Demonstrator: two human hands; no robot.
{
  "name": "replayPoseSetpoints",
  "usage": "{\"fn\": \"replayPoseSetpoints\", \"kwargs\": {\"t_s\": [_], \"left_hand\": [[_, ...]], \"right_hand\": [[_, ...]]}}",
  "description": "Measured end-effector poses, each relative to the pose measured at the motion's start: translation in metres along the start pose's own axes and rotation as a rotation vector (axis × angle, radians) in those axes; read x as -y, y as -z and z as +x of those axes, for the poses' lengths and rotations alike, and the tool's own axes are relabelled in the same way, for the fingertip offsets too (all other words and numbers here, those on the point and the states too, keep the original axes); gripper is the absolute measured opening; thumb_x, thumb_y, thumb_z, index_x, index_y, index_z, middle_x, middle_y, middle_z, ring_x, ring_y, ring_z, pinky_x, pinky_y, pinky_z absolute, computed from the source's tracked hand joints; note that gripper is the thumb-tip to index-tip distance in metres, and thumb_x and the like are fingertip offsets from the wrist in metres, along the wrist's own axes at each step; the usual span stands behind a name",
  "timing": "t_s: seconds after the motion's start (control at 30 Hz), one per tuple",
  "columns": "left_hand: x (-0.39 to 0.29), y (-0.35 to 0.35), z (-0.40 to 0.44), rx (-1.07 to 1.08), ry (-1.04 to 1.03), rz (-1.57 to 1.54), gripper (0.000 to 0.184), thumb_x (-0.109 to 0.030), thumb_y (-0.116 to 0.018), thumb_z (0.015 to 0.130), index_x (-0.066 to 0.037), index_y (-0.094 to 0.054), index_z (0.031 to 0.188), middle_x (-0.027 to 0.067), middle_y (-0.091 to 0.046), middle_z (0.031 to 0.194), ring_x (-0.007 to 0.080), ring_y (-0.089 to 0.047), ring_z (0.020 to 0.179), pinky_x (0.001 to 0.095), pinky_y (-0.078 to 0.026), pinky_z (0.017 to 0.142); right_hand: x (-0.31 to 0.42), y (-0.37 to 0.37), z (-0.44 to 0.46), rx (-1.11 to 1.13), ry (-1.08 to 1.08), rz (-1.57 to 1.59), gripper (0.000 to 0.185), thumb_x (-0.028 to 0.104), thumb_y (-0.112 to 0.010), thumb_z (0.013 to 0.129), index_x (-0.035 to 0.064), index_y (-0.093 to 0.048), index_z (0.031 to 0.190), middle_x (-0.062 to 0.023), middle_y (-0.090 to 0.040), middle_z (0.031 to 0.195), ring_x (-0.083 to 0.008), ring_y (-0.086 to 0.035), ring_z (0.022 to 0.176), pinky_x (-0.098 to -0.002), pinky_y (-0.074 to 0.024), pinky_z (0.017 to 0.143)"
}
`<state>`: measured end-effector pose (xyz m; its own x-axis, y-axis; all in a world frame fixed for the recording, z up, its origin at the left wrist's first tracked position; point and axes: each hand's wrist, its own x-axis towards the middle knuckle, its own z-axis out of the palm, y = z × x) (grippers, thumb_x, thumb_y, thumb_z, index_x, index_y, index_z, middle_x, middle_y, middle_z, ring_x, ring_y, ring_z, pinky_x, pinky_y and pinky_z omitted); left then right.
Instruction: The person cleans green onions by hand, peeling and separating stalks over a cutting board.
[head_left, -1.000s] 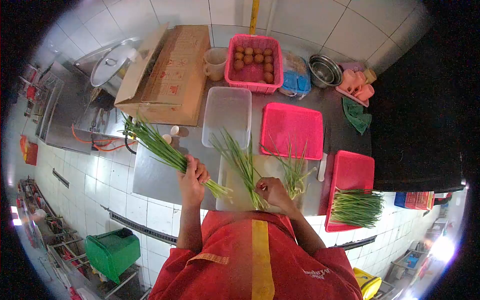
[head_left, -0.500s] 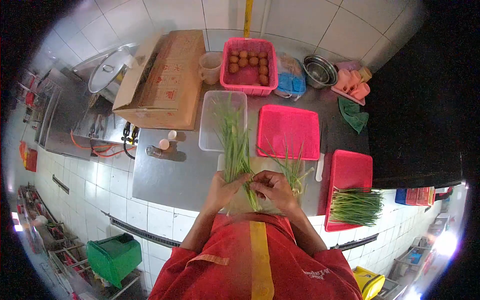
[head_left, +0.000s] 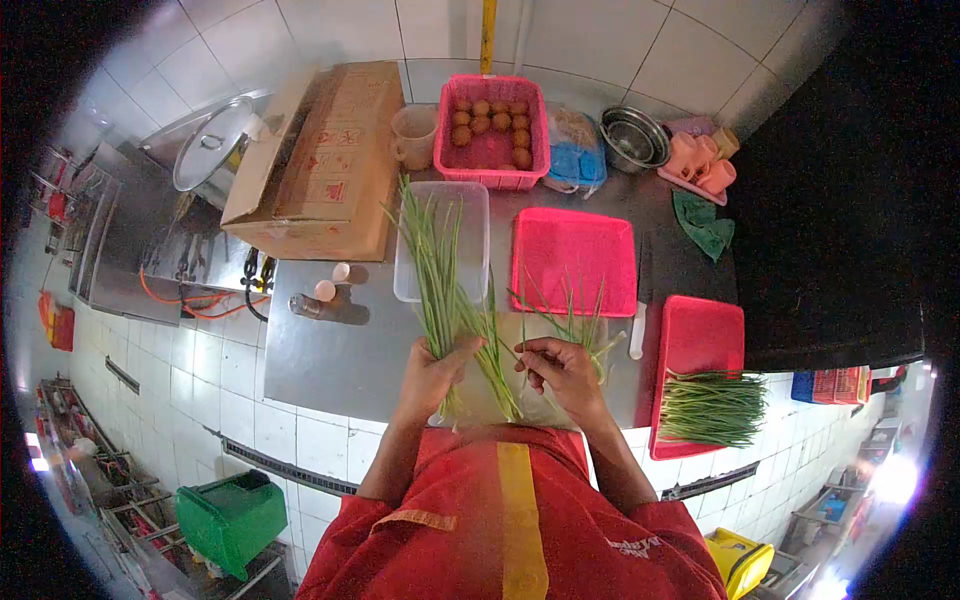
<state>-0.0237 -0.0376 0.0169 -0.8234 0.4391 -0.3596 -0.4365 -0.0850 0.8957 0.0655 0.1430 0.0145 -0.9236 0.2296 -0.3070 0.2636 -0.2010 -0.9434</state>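
Observation:
My left hand (head_left: 436,378) is wrapped round a bunch of green onions (head_left: 430,265), its leaves reaching over the clear plastic container (head_left: 475,235). Just right of it, a smaller pile of green onions (head_left: 490,360) lies on the cutting board (head_left: 512,328). With fingertips pinched together, my right hand (head_left: 556,371) holds a thin green stalk (head_left: 524,345) above the board. Behind that hand, loose stalks with pale ends (head_left: 590,335) rest at the board's right side. More green onions (head_left: 712,408) lie across a red tray (head_left: 703,335) on the right.
A knife (head_left: 638,330) lies beside an upright pink tray (head_left: 575,262). Farther back stand a cardboard box (head_left: 335,165), a plastic jug (head_left: 413,138), a pink basket (head_left: 492,170) of round brown items, metal bowls (head_left: 635,140) and pink cups (head_left: 700,160). A small glass shaker (head_left: 305,306) lies at left.
The bunch in my left hand swung from the left to over the board and container, then shifted slightly left. My right hand has moved slightly right, away from my left hand.

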Motion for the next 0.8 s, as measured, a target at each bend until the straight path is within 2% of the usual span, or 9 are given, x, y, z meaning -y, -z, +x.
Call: {"fn": "replayPoseSetpoints", "kwargs": {"t_s": [0.2, 0.3, 0.37, 0.4, 0.47, 0.6, 0.7, 0.77, 0.8], "left_hand": [[-0.006, 0.000, -0.002, 0.023, 0.035, -0.065, 0.014, -0.016, -0.067, 0.083, -0.003, -0.067, 0.090, -0.0079, -0.046, 0.057, 0.0026, -0.032, 0.045, 0.0218, -0.023, 0.042], [0.000, 0.002, 0.000, 0.004, 0.044, -0.059, 0.015, -0.017, -0.068, 0.083, -0.004, -0.068, 0.091, -0.0076, -0.048, 0.057, 0.0026, -0.032, 0.046, 0.0216, -0.023, 0.043], [-0.004, 0.000, -0.002, -0.002, 0.050, -0.027, 0.016, -0.018, -0.068, 0.082, -0.005, -0.068, 0.091, -0.0076, -0.048, 0.058, 0.0024, -0.032, 0.046, 0.0217, -0.023, 0.043], [-0.005, -0.001, -0.003, -0.006, 0.055, 0.005, 0.017, -0.019, -0.069, 0.082, -0.005, -0.068, 0.091, -0.0076, -0.049, 0.058, 0.0023, -0.032, 0.046, 0.0219, -0.023, 0.043], [0.000, -0.002, -0.003, -0.010, 0.052, 0.005, 0.017, -0.020, -0.069, 0.082, -0.005, -0.068, 0.089, -0.0076, -0.049, 0.058, 0.0022, -0.032, 0.046, 0.0218, -0.023, 0.043], [0.000, -0.002, -0.001, 0.033, 0.071, 0.118, 0.017, -0.023, -0.070, 0.081, -0.006, -0.068, 0.085, -0.0074, -0.049, 0.057, 0.0025, -0.035, 0.047, 0.0219, -0.025, 0.043], [0.007, -0.004, 0.000, 0.001, 0.050, 0.246, 0.018, -0.024, -0.069, 0.082, -0.007, -0.067, 0.083, -0.0074, -0.047, 0.056, 0.0029, -0.036, 0.048, 0.0220, -0.025, 0.043], [0.003, -0.007, -0.002, 0.026, 0.032, 0.244, 0.018, -0.024, -0.068, 0.083, -0.007, -0.067, 0.083, -0.0075, -0.047, 0.056, 0.0030, -0.036, 0.048, 0.0222, -0.025, 0.043], [0.001, -0.008, -0.003, 0.045, 0.015, 0.241, 0.018, -0.024, -0.067, 0.083, -0.006, -0.067, 0.082, -0.0076, -0.046, 0.056, 0.0030, -0.036, 0.048, 0.0223, -0.025, 0.043]], "right_hand": [[-0.039, 0.015, 0.002, 0.041, -0.033, -0.316, 0.016, 0.008, -0.061, 0.083, -0.0027, -0.063, 0.094, -0.0063, -0.065, 0.072, -0.0094, -0.055, 0.054, -0.0267, -0.0439, 0.048], [-0.072, 0.022, -0.003, 0.040, -0.184, -0.410, 0.016, 0.008, -0.061, 0.080, -0.0030, -0.062, 0.091, -0.0123, -0.067, 0.075, -0.0190, -0.061, 0.058, -0.0340, -0.0480, 0.052], [-0.092, 0.028, -0.006, -0.090, 0.246, -0.990, 0.019, 0.014, -0.062, 0.083, -0.0027, -0.061, 0.091, -0.0147, -0.065, 0.073, -0.0162, -0.060, 0.057, -0.0305, -0.0486, 0.054], [-0.097, 0.028, -0.007, -0.088, 0.245, -0.989, 0.019, 0.014, -0.062, 0.083, -0.0027, -0.061, 0.091, -0.0147, -0.065, 0.073, -0.0162, -0.060, 0.057, -0.0305, -0.0486, 0.054], [-0.088, 0.021, -0.008, -0.207, 0.265, -1.029, 0.017, 0.013, -0.061, 0.081, -0.0012, -0.062, 0.090, -0.0184, -0.066, 0.081, -0.0359, -0.063, 0.070, -0.0414, -0.0498, 0.066], [-0.032, -0.004, -0.005, -0.144, 0.097, -0.719, 0.016, 0.013, -0.061, 0.081, -0.0009, -0.063, 0.089, -0.0167, -0.066, 0.077, -0.0317, -0.064, 0.069, -0.0390, -0.0493, 0.065], [-0.006, -0.017, -0.005, -0.034, 0.150, -0.453, 0.016, 0.014, -0.062, 0.083, -0.0012, -0.064, 0.087, -0.0124, -0.065, 0.071, -0.0213, -0.063, 0.066, -0.0340, -0.0484, 0.061], [0.019, -0.025, -0.009, 0.084, -0.008, -0.355, 0.016, 0.014, -0.062, 0.085, -0.0015, -0.064, 0.087, -0.0072, -0.063, 0.068, -0.0103, -0.059, 0.063, -0.0267, -0.0460, 0.057], [0.017, -0.024, -0.008, 0.084, -0.006, -0.356, 0.016, 0.014, -0.062, 0.085, -0.0015, -0.064, 0.087, -0.0072, -0.063, 0.068, -0.0103, -0.059, 0.063, -0.0267, -0.0460, 0.057]]}}
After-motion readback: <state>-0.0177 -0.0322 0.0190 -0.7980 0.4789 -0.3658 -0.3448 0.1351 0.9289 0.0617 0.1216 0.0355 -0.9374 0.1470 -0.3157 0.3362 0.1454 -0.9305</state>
